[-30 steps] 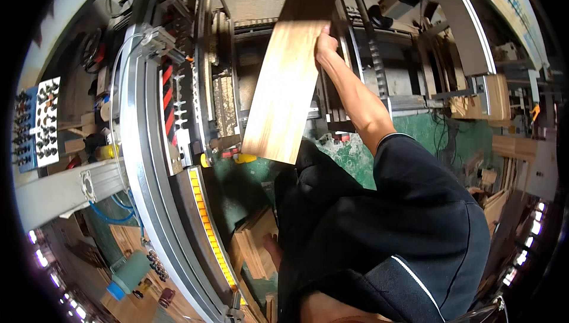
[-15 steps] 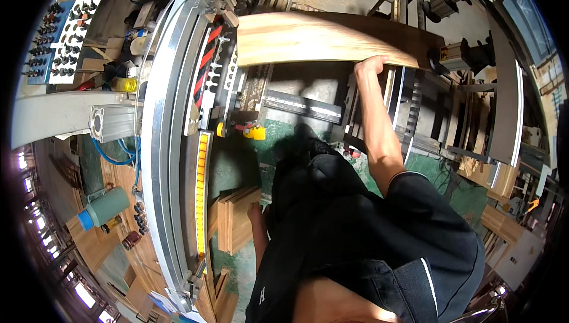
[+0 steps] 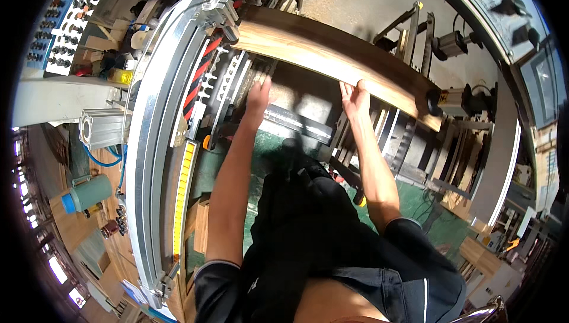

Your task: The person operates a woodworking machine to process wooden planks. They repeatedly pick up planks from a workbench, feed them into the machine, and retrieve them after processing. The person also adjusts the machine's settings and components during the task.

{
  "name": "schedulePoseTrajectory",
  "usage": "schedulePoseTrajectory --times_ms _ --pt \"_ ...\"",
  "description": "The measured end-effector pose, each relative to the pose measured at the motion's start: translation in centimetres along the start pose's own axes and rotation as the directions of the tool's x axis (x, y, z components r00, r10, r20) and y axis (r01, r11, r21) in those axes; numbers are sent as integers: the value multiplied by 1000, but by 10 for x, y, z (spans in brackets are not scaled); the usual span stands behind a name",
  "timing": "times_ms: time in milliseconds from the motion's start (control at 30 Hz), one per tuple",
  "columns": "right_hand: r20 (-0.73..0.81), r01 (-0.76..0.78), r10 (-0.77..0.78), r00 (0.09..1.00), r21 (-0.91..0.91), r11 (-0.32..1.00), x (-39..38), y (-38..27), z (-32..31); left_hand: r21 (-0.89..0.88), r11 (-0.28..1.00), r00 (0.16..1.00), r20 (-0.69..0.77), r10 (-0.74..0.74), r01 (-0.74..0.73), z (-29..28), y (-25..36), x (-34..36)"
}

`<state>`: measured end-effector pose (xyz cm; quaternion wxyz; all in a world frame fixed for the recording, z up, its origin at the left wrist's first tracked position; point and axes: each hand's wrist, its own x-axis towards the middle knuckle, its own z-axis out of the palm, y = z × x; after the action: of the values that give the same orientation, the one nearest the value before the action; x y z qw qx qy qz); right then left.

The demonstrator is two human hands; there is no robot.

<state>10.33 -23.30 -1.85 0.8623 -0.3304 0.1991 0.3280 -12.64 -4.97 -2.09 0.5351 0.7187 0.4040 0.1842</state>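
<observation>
Right hand fingers grip the near edge of the board. Left hand, fingers spread open, has come up beneath it. The board, previously upright, now lies flat across the machine, ready for feeding.

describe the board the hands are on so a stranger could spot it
Start at the curved aluminium rail on the left; the long wooden plank runs right from its top end. The right hand touches its lower edge. It is the only pale, grained piece among dark metal.

Long wooden board (lying slantwise).
</observation>
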Motion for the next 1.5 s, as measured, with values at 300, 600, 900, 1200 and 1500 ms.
schedulePoseTrajectory --times_ms 300,600,900,1200,1500 --pt "-24 -94 93 995 -10 996 0 -1 5 -737 591 850 -43 -524 327 46 42 130" --pt "-66 -123 120 991 -34 992 3 10 17 -737 581 862 5 -506 346 30 34 143" --pt "-107 -137 129 986 -73 988 -6 9 28 -683 638 883 21 -469 355 22 40 139" --pt "-103 -182 167 981 -159 970 -3 8 15 -687 646 900 27 -435 333 24 40 142" --pt "-5 -201 212 977 -344 917 -7 7 11 -570 687 883 169 -438 450 -2 19 117"
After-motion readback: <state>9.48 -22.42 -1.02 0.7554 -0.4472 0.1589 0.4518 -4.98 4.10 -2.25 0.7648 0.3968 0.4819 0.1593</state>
